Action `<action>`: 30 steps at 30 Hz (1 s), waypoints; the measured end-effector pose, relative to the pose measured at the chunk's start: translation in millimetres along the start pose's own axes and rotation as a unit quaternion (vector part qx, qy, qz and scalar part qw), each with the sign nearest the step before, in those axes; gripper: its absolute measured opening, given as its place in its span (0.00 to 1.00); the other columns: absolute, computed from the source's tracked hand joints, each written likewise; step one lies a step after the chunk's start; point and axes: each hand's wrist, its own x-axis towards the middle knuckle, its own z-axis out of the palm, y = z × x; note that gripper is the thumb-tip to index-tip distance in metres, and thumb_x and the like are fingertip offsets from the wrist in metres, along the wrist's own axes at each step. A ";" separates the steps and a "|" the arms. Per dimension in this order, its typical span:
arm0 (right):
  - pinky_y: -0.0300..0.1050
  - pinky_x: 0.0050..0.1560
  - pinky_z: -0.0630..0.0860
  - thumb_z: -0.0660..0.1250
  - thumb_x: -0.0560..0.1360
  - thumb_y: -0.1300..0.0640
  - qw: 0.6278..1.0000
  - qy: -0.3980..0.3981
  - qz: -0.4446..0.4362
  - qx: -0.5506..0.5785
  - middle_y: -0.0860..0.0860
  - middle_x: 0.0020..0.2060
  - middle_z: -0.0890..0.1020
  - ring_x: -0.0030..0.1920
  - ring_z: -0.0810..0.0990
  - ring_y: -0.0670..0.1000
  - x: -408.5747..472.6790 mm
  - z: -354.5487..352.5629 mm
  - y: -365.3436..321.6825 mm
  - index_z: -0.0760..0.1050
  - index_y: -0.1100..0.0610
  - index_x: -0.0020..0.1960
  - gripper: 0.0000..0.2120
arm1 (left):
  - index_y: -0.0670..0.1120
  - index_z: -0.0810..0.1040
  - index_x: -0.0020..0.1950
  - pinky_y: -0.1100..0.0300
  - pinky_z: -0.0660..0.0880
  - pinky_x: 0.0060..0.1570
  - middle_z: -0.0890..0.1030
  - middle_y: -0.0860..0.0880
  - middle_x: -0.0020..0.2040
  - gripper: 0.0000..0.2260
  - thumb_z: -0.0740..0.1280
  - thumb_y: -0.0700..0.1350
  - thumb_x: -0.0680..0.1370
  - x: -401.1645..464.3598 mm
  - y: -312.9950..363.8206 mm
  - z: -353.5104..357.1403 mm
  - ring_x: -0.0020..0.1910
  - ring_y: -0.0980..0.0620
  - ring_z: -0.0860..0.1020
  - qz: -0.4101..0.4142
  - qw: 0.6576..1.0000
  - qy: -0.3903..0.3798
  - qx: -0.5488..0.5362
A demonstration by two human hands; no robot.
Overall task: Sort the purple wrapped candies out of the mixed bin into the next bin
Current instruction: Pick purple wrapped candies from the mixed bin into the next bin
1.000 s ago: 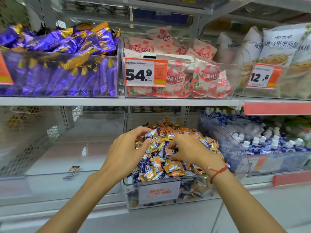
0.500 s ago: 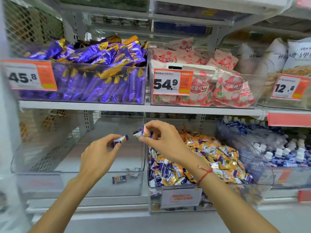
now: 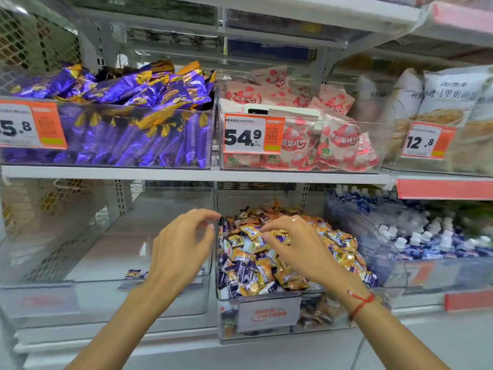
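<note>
On the far left sits the nearly bare clear bin (image 3: 80, 263), with one purple wrapped candy (image 3: 133, 273) lying on its floor near the front. My left hand (image 3: 181, 249) hovers over this bin's right side, fingers loosely curved and holding nothing, tips near the wall it shares with the mixed bin (image 3: 266, 297). My right hand (image 3: 298, 247) hangs above the heaped purple and orange candies there, fingers spread and bent downward, gripping nothing, a red string (image 3: 360, 303) at its wrist.
</note>
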 end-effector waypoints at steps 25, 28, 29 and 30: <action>0.45 0.65 0.69 0.72 0.74 0.50 0.970 -0.221 0.085 0.052 0.46 0.63 0.77 0.64 0.73 0.43 -5.2 -73.9 95.5 0.84 0.51 0.52 0.09 | 0.59 0.74 0.66 0.56 0.65 0.67 0.71 0.60 0.69 0.14 0.61 0.55 0.80 27.2 46.1 104.1 0.70 0.57 0.65 0.133 0.955 -0.243 0.110; 0.44 0.55 0.73 0.65 0.79 0.52 0.981 -0.133 0.083 0.117 0.43 0.50 0.76 0.50 0.78 0.43 -7.3 -73.1 80.6 0.80 0.50 0.41 0.09 | 0.58 0.72 0.69 0.57 0.64 0.68 0.72 0.60 0.68 0.17 0.59 0.57 0.80 24.4 58.8 99.7 0.69 0.59 0.66 0.099 0.979 -0.179 0.009; 0.40 0.50 0.75 0.64 0.80 0.54 0.976 -0.128 0.079 0.159 0.42 0.47 0.77 0.46 0.79 0.42 -7.3 -69.2 74.3 0.78 0.48 0.42 0.09 | 0.58 0.71 0.70 0.57 0.65 0.68 0.72 0.60 0.68 0.18 0.60 0.58 0.80 23.5 64.3 99.9 0.68 0.60 0.67 0.074 0.981 -0.176 -0.046; 0.37 0.47 0.77 0.64 0.80 0.56 0.969 -0.124 0.078 0.200 0.42 0.46 0.79 0.44 0.81 0.42 -6.9 -64.0 67.3 0.78 0.47 0.45 0.07 | 0.57 0.71 0.71 0.58 0.68 0.66 0.73 0.60 0.67 0.20 0.60 0.58 0.79 22.6 69.1 100.9 0.67 0.61 0.70 0.044 0.977 -0.181 -0.103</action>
